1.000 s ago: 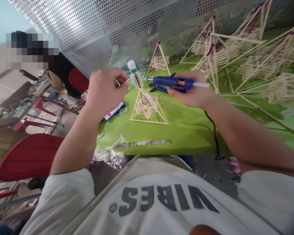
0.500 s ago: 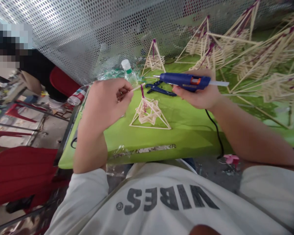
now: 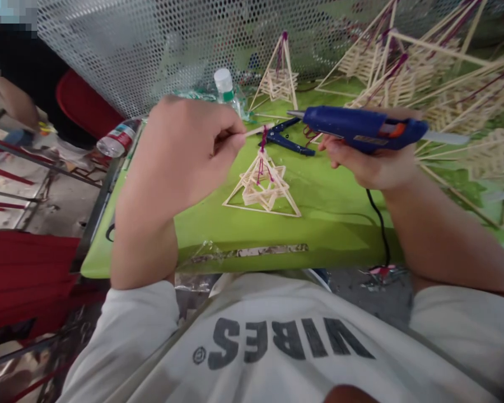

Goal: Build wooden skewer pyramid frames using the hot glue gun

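1. At the far left, another person's arm [image 3: 12,101] and dark top show beside a red chair [image 3: 82,109], well apart from the work.
2. A plastic bottle with a red label [image 3: 117,137] lies on its side just off the left end of the green table [image 3: 218,235].
3. The left hand [image 3: 185,151] is raised above the table, its grip pinched together on a thin wooden stick [image 3: 258,130] that points right.
4. The far end of the stick meets the purple-tied top of a small stick pyramid [image 3: 264,187], which stands upright on the table between the two hands.
5. Behind the left hand stands a clear bottle with a white cap [image 3: 224,89], near the perforated metal screen [image 3: 151,50].
6. Blue-handled pliers [image 3: 288,140] lie on the table just behind the pyramid.
7. A second small pyramid [image 3: 280,78] stands farther back by the screen.
8. The right hand [image 3: 378,165] has its grip closed around a blue glue gun [image 3: 361,126], held level above the table with the nozzle pointing left toward the pyramid's top but apart from it.
9. A black cord [image 3: 380,224] runs down from the gun over the table edge.
10. Larger stick frames [image 3: 437,84] crowd the right side of the table.
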Tool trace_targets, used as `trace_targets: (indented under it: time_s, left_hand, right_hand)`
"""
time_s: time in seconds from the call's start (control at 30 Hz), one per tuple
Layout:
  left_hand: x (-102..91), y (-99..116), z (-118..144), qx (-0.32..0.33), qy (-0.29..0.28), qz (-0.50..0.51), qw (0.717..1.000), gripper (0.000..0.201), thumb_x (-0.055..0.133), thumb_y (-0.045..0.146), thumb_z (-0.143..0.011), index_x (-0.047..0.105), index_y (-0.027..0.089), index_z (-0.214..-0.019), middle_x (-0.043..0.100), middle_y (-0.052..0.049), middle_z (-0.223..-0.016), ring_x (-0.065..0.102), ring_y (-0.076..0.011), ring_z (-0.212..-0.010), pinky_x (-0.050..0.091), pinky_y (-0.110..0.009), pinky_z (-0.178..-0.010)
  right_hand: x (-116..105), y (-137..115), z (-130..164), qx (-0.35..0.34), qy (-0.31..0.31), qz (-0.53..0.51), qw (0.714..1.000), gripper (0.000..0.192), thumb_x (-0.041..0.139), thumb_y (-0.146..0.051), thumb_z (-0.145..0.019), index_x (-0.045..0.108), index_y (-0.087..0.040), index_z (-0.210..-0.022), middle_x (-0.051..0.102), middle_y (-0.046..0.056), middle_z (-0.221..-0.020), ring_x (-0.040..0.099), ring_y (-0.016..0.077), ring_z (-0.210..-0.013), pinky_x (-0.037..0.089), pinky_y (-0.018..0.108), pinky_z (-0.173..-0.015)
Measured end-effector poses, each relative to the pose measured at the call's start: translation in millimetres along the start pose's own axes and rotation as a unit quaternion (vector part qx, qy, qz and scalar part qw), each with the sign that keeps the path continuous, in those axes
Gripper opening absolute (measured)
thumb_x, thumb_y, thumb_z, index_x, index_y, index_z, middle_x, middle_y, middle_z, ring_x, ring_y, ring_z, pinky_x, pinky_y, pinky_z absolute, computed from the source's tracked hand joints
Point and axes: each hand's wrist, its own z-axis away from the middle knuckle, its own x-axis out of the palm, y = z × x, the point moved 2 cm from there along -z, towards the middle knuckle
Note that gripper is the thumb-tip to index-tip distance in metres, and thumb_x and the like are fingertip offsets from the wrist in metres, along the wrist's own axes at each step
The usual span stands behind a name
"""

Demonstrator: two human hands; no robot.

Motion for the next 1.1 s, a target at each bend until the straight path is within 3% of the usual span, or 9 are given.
trace_targets:
  time_s: [0.13,0.27,0.4,0.63,0.83,1.1]
  left_hand:
    - [0.3,-3,1,0.01,0.031,0.051,0.998,0.015,0.076,0.019,-0.097,0.088,0.026,-0.094,0.075,0.003,-0.073,0.067,-0.0183,-0.067,0.046,-0.038,-0.076]
    - [0.9,-7,0,0.009,0.027,0.086,0.996,0.026,0.075,0.017,-0.094,0.085,0.03,-0.115,0.086,0.001,-0.088,0.084,-0.0247,-0.082,0.065,-0.048,-0.09]
    - [1.9,-8,0,0.005,0.014,0.084,0.996,0.028,0.071,0.016,-0.097,0.078,0.028,-0.121,0.083,0.002,-0.083,0.088,-0.0286,-0.084,0.07,-0.052,-0.093]
    - [4.6,-9,-1,0.017,0.008,0.063,0.998,0.02,0.069,0.009,-0.097,0.075,0.028,-0.101,0.079,0.004,-0.082,0.078,-0.0216,-0.073,0.063,-0.042,-0.085]
    - [4.1,-10,-1,0.039,0.023,0.107,0.993,0.017,0.082,0.011,-0.091,0.072,0.024,-0.093,0.073,0.006,-0.081,0.079,-0.0191,-0.081,0.058,-0.039,-0.085]
    - [-4.7,-13,-3,0.012,-0.034,0.044,0.998,0.012,0.071,0.038,-0.108,0.076,0.04,-0.097,0.085,0.0,-0.09,0.088,-0.0292,-0.096,0.07,-0.058,-0.091]
  right_hand:
    - [5,-7,1,-0.053,-0.019,0.025,0.998,0.026,0.103,-0.049,-0.097,0.094,-0.025,-0.1,0.086,0.01,-0.087,0.075,0.02,-0.059,0.057,0.035,-0.049]
    - [7,-5,3,-0.03,-0.049,-0.007,0.998,0.03,0.102,-0.054,-0.097,0.094,-0.025,-0.098,0.085,0.007,-0.085,0.072,0.0169,-0.059,0.058,0.033,-0.049]
    - [8,4,3,0.007,-0.05,-0.012,0.999,0.04,0.1,-0.065,-0.097,0.093,-0.026,-0.099,0.086,0.005,-0.091,0.072,0.015,-0.064,0.064,0.032,-0.053]
    - [10,22,2,0.012,-0.007,0.021,1.0,0.059,0.105,-0.078,-0.086,0.087,-0.022,-0.091,0.083,0.007,-0.088,0.07,0.0141,-0.058,0.058,0.031,-0.047]
    - [11,13,3,0.029,-0.015,0.039,0.999,0.06,0.103,-0.079,-0.089,0.088,-0.02,-0.092,0.083,0.008,-0.09,0.07,0.0138,-0.061,0.064,0.034,-0.052]
    - [15,18,3,0.018,-0.023,0.029,0.999,0.057,0.103,-0.077,-0.09,0.088,-0.021,-0.088,0.081,0.007,-0.082,0.068,0.014,-0.055,0.062,0.033,-0.049]
